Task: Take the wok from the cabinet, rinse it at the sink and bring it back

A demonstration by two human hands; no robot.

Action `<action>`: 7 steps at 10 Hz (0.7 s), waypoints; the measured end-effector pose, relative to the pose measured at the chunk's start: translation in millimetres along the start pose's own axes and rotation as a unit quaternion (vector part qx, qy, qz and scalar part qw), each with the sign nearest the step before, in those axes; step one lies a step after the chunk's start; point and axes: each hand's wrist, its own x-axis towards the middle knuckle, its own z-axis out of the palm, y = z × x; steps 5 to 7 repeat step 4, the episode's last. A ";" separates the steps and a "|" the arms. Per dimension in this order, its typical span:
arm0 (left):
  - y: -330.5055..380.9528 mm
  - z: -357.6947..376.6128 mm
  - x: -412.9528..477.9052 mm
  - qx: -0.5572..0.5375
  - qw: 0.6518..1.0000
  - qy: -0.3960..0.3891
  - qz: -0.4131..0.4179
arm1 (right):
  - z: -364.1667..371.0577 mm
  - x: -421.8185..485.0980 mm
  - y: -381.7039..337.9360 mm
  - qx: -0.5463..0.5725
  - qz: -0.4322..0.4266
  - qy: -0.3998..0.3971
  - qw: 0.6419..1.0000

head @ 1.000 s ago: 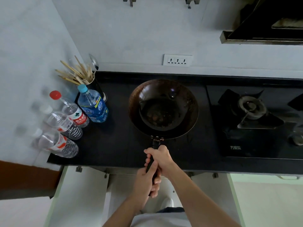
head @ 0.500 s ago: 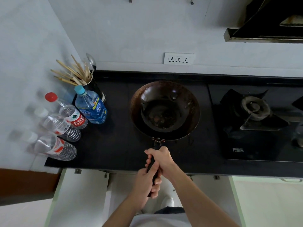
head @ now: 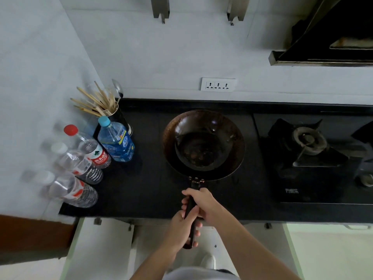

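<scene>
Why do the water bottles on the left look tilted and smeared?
Head view: wide-angle lens stretches and tilts the clear bottles near the left edge, softening them; the wok, left hand and right hand at centre are sharp; the range hood is lost in shadow.

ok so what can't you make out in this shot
Head view only:
- sink: out of frame.
- underside of the wok: hidden by its own bowl, so whether it rests on the countertop is unclear.
- wok handle: mostly covered by the left hand and right hand.
- range hood: cut off by the top and right edges.
- nearest water bottle: label blurred at the wide-angle edge.
</scene>
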 end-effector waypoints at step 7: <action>43.7 -26.6 12.0 0.508 0.789 0.175 0.300 | -43.2 -8.4 -26.1 -0.505 -0.233 0.135 0.820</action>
